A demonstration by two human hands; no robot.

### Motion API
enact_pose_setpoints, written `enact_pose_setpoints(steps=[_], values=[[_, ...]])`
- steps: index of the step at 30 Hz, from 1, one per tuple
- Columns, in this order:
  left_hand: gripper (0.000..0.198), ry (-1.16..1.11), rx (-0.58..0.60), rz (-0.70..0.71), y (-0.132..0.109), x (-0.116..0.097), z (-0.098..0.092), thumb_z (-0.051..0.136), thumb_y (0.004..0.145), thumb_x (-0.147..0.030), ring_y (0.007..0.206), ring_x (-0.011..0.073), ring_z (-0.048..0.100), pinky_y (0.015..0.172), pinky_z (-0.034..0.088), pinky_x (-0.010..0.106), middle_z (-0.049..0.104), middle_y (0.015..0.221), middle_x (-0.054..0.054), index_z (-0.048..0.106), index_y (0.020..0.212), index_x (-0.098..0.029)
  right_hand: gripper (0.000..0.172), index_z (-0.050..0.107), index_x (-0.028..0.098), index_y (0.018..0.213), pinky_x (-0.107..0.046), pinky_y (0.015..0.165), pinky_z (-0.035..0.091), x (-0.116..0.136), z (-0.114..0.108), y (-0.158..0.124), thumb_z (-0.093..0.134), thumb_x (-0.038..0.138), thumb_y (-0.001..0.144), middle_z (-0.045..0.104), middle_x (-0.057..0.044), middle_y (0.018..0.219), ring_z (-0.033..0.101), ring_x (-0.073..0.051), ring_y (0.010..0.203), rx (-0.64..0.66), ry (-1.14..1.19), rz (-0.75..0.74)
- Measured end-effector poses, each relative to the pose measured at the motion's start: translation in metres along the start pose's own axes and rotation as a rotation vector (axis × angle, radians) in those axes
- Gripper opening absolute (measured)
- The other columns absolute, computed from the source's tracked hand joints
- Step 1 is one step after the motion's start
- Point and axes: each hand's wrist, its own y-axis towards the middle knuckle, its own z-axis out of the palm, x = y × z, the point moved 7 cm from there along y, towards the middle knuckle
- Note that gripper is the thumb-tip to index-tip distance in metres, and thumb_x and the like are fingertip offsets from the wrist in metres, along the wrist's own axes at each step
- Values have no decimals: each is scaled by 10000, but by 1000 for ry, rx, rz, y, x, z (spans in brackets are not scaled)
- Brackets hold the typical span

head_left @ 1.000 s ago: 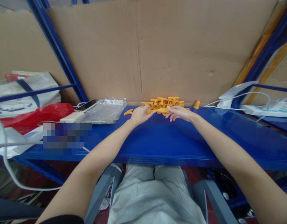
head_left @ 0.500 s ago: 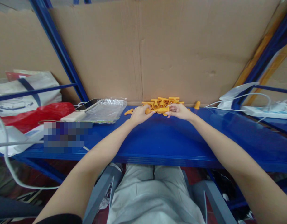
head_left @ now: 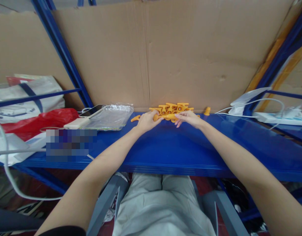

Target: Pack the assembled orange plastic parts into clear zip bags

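Note:
Near the back of the blue table, my left hand (head_left: 147,121) is closed around the rounded left end of a yellow plastic piece (head_left: 168,116), which lies level between both hands. At its other end, my right hand (head_left: 191,118) pinches it with thumb and forefinger, the remaining fingers hanging loosely below. Just behind the hands is a cluster of yellow plastic T-shaped parts (head_left: 179,108) with round openings. A single yellow handle-like part (head_left: 135,118) rests left of my left hand. Fine details of the held piece are too small to make out.
A yellow cone-shaped cap (head_left: 207,111) stands to the right. Left are a clear plastic bag (head_left: 109,118), a phone (head_left: 93,110), a white box (head_left: 77,123) and a red bag (head_left: 50,118). A white power strip (head_left: 281,118) with cables lies right. Cardboard (head_left: 190,52) closes off the back.
My right hand's fingers have shifted slightly left along the yellow piece, and its lower fingers have loosened and dropped. My left hand stays in place with its hold unchanged.

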Motion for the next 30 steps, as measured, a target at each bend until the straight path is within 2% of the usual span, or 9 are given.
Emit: enact_pose_setpoints(steps=[5, 10, 14, 16, 19, 22, 27, 30], values=[[328, -6, -13, 10, 0, 0, -1, 628, 896, -460, 863, 232, 724, 760, 531, 304, 764, 939, 82, 663, 1077, -189, 464, 674, 162, 742, -345, 641, 583, 2, 4, -3, 752, 620, 729, 719, -101, 693, 677, -185, 601, -9, 112, 50], [324, -36, 37, -41, 1, 0, 1, 598, 923, -426, 932, 246, 718, 802, 536, 326, 751, 1016, 97, 621, 1145, -190, 430, 624, 175, 737, -287, 612, 545, 1, 2, -3, 773, 579, 726, 706, -80, 718, 644, -140, 600, -62, 164, 101], [467, -85, 46, -103, 3, 4, -2, 519, 964, -372, 934, 253, 717, 807, 541, 353, 740, 1000, 88, 443, 1389, -191, 446, 590, 210, 871, -288, 639, 534, 10, -22, 2, 806, 555, 688, 692, -35, 775, 633, -138, 641, -234, 143, -16], [450, -77, 39, -135, 4, 11, -4, 498, 966, -338, 958, 260, 712, 815, 540, 363, 736, 1010, 93, 440, 1386, -188, 483, 573, 229, 961, -313, 681, 541, 18, -35, 6, 791, 568, 696, 696, -38, 863, 650, -159, 707, -335, 70, -119], [322, -1, 47, -198, 6, 29, -4, 496, 942, -275, 986, 265, 707, 817, 539, 358, 733, 1046, 105, 552, 1250, -199, 476, 554, 232, 1071, -357, 769, 533, 33, -45, 14, 730, 552, 766, 689, -68, 1006, 667, -207, 856, -500, -148, -248], [250, 70, 64, -260, 6, 47, -1, 517, 903, -241, 968, 262, 711, 788, 544, 339, 743, 1019, 94, 621, 1131, -223, 392, 559, 209, 1164, -409, 851, 497, 48, -35, 25, 649, 447, 866, 691, -108, 1095, 657, -259, 967, -579, -540, -266], [188, 129, 62, -317, 5, 64, 1, 539, 870, -240, 916, 263, 722, 755, 553, 327, 756, 961, 97, 678, 995, -225, 312, 588, 149, 1241, -464, 952, 400, 54, 9, 48, 518, 234, 950, 686, -201, 1200, 622, -338, 1130, -440, -1197, -155], [187, 161, 91, -345, 4, 69, 3, 525, 868, -228, 913, 272, 725, 750, 558, 332, 759, 959, 113, 701, 930, -209, 340, 598, 134, 1274, -477, 968, 373, 49, 25, 57, 471, 182, 962, 684, -225, 1216, 613, -344, 1162, -368, -1336, -93]])
